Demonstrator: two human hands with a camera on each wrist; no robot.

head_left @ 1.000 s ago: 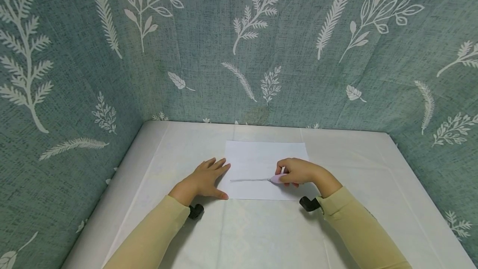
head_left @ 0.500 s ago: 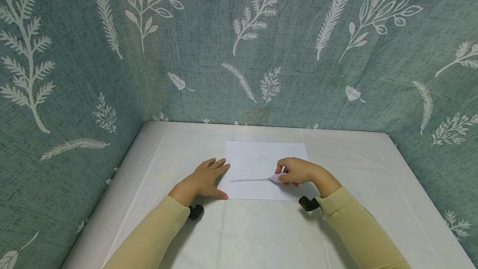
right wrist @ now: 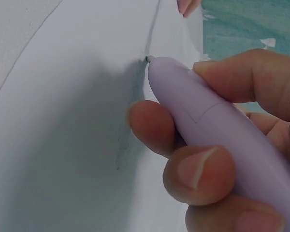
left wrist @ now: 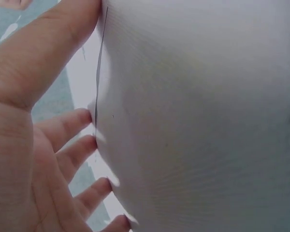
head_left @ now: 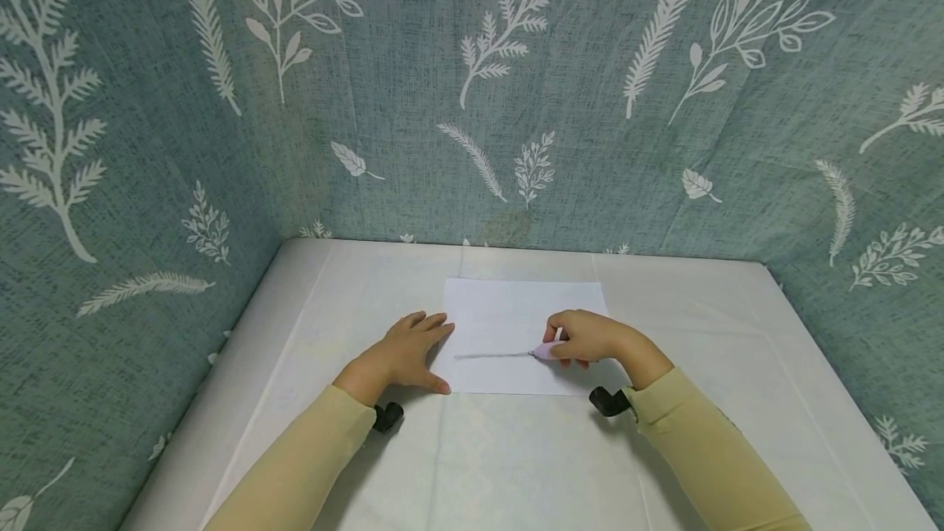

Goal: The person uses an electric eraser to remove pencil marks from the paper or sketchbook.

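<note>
One sheet of white paper [head_left: 509, 310] lies on the table [head_left: 516, 465]. At its left edge the left hand [head_left: 406, 355] is spread with fingers straight, gripping nothing, thumb at the near corner, probably to keep the sheet from sliding. Over its right part the right hand [head_left: 590, 337] pinches a lilac pen-shaped tool [head_left: 546, 351] close to its nose, likely for fine control; the tip is at the right end of a grey line [head_left: 490, 356] on the paper's near half. Against the frame a second ago, almost nothing differs: tool, line and both hands keep practically the same places on the sheet.
</note>
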